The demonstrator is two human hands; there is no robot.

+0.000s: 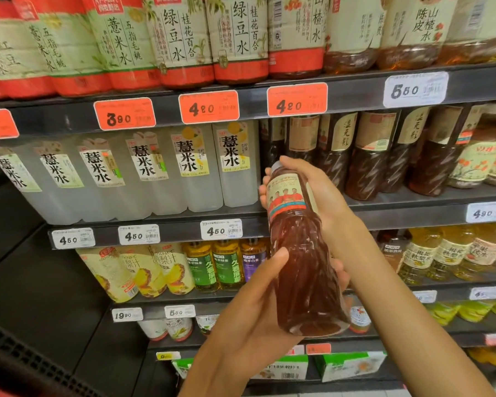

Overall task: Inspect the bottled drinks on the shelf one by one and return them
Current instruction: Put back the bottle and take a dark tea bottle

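A bottle of reddish-brown drink (301,270) with a beige label showing figures in red is held out in front of the shelves, cap end tilted away. My right hand (312,193) grips its labelled upper part from the right, fingers wrapped round the neck. My left hand (258,308) holds the lower body from the left, thumb lying on the bottle's side. Its base points toward me. On the shelf behind it stands a row of similar dark bottles (367,156).
Shelves (355,93) with price tags fill the view. Clear white bottles (184,167) stand left of the dark row. Large red-labelled bottles (181,38) line the top shelf; yellow and green bottles (204,265) sit below. A dark side panel (26,282) stands at the left.
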